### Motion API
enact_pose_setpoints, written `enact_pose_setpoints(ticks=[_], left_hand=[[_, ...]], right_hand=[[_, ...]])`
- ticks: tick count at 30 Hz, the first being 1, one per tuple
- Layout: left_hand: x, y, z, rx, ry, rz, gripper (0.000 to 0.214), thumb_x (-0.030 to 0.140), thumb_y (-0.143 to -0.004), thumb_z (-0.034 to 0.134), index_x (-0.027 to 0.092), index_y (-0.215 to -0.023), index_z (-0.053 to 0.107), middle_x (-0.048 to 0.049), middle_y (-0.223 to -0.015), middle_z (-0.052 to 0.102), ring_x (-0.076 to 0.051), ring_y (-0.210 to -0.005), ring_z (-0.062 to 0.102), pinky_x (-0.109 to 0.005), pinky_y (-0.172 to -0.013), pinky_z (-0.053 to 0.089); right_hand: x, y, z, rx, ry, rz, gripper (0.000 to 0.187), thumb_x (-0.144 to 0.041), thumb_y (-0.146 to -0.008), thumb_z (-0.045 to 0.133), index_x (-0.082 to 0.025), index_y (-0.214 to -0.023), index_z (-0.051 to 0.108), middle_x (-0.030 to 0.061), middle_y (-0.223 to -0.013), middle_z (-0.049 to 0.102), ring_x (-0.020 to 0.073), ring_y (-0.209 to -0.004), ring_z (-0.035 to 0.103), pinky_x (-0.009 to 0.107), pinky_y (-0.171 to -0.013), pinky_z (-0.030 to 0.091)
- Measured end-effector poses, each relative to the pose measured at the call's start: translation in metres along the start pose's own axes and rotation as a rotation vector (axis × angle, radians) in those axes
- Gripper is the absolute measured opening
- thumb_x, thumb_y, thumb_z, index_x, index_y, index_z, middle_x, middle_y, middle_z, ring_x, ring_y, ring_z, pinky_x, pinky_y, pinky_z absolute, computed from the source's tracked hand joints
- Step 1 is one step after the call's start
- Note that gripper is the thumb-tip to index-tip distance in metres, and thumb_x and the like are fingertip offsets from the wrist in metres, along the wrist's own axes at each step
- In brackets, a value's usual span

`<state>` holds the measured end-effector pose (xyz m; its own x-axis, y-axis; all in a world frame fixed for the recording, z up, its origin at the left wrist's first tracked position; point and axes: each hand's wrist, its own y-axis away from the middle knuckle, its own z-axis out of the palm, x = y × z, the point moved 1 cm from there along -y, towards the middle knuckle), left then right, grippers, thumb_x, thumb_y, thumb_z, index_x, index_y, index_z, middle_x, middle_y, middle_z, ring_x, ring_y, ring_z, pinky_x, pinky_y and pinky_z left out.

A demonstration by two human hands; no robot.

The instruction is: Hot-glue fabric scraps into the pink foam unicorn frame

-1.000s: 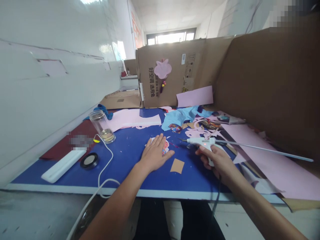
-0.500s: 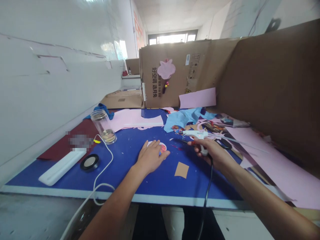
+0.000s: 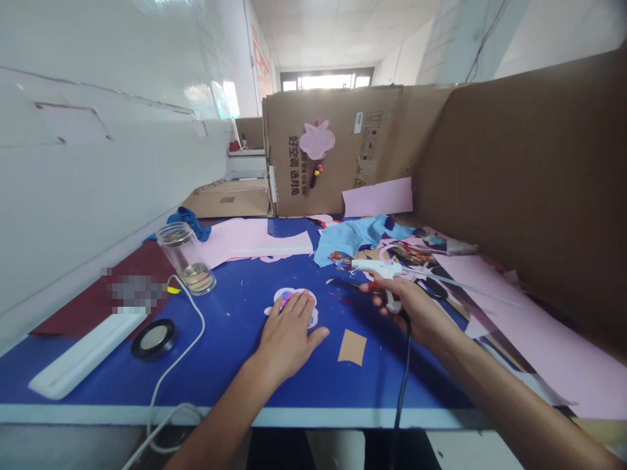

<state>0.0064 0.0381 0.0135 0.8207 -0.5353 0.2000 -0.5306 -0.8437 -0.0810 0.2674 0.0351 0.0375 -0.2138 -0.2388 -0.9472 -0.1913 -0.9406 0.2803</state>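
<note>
My left hand (image 3: 289, 333) lies flat on a scallop-edged white paper cutout (image 3: 314, 318) with coloured patches, its fingers stretched out and hiding much of it. My right hand (image 3: 399, 297) is wrapped round the handle of a white hot glue gun (image 3: 375, 267), held above the table with its nozzle pointing left. A long clear glue stick (image 3: 455, 282) sticks out of its back, and a black cord (image 3: 402, 378) hangs down. By my right fingertips is a thin dark pointed thing I cannot make out. Between my hands lies a small tan card piece (image 3: 352, 347).
To the left stand a glass jar (image 3: 189, 261), a round black-rimmed disc (image 3: 153, 339) and a long white device (image 3: 91, 356) with a white cable (image 3: 196, 333). Light-blue cloth (image 3: 350, 236), scraps and pink sheets (image 3: 519, 326) spread right. Cardboard (image 3: 382, 143) walls the back.
My left hand has shifted a little left and toward me, and more of the white cutout shows. The right hand keeps its hold on the glue gun. The view has tilted slightly.
</note>
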Motion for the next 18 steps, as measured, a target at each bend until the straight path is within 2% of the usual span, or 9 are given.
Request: enact_pose_setpoints(ticks=[3, 6, 9, 12, 15, 18], left_hand=[[-0.001, 0.008, 0.004, 0.03, 0.005, 0.011, 0.066, 0.051, -0.109, 0.054, 0.017, -0.165, 0.044, -0.0147, -0.174, 0.038, -0.033, -0.163, 0.034, -0.061, -0.133, 0.025], [0.001, 0.02, 0.005, 0.073, 0.026, 0.021, 0.062, 0.05, -0.107, 0.057, 0.019, -0.161, 0.049, -0.0132, -0.17, 0.046, -0.034, -0.16, 0.04, -0.061, -0.132, 0.028], [-0.002, 0.034, 0.003, 0.146, 0.036, 0.023, 0.053, 0.037, -0.105, 0.063, 0.022, -0.155, 0.056, -0.0119, -0.162, 0.058, -0.032, -0.152, 0.05, -0.058, -0.13, 0.034], [-0.007, 0.049, 0.002, 0.208, 0.05, 0.023, 0.048, 0.021, -0.1, 0.063, 0.022, -0.148, 0.06, -0.0113, -0.154, 0.064, -0.032, -0.147, 0.055, -0.058, -0.127, 0.039], [-0.009, 0.063, -0.003, 0.334, 0.139, -0.031, 0.045, 0.014, -0.099, 0.058, 0.022, -0.143, 0.063, -0.0125, -0.154, 0.063, -0.033, -0.147, 0.055, -0.059, -0.126, 0.04], [-0.007, 0.07, -0.012, 0.47, 0.356, -0.153, 0.04, 0.021, -0.101, 0.057, 0.024, -0.14, 0.064, -0.013, -0.147, 0.067, -0.031, -0.139, 0.062, -0.052, -0.115, 0.052]], right_hand=[[-0.002, -0.005, 0.012, -0.012, 0.004, 0.018, 0.015, -0.029, -0.096, 0.074, -0.016, -0.089, 0.077, 0.0066, -0.082, 0.078, 0.0085, -0.052, 0.058, 0.014, -0.043, 0.05], [-0.001, -0.013, 0.032, -0.06, 0.02, 0.059, 0.008, -0.024, -0.094, 0.074, -0.017, -0.09, 0.075, 0.0076, -0.093, 0.082, 0.009, -0.054, 0.061, 0.014, -0.041, 0.05], [0.002, -0.021, 0.056, -0.12, 0.039, 0.118, 0.001, -0.017, -0.091, 0.074, -0.017, -0.091, 0.075, 0.0073, -0.092, 0.082, 0.0087, -0.053, 0.06, 0.014, -0.04, 0.049], [0.004, -0.027, 0.082, -0.184, 0.042, 0.17, 0.004, -0.013, -0.088, 0.076, -0.016, -0.09, 0.075, 0.007, -0.089, 0.082, 0.008, -0.051, 0.059, 0.015, -0.04, 0.049], [0.005, -0.034, 0.106, -0.241, 0.031, 0.214, 0.005, -0.011, -0.091, 0.074, -0.016, -0.092, 0.074, 0.0069, -0.089, 0.082, 0.0081, -0.052, 0.06, 0.016, -0.04, 0.05], [0.006, -0.038, 0.132, -0.28, 0.001, 0.243, 0.007, -0.011, -0.097, 0.069, -0.016, -0.098, 0.073, 0.0067, -0.094, 0.081, 0.0077, -0.054, 0.06, 0.017, -0.044, 0.051]])
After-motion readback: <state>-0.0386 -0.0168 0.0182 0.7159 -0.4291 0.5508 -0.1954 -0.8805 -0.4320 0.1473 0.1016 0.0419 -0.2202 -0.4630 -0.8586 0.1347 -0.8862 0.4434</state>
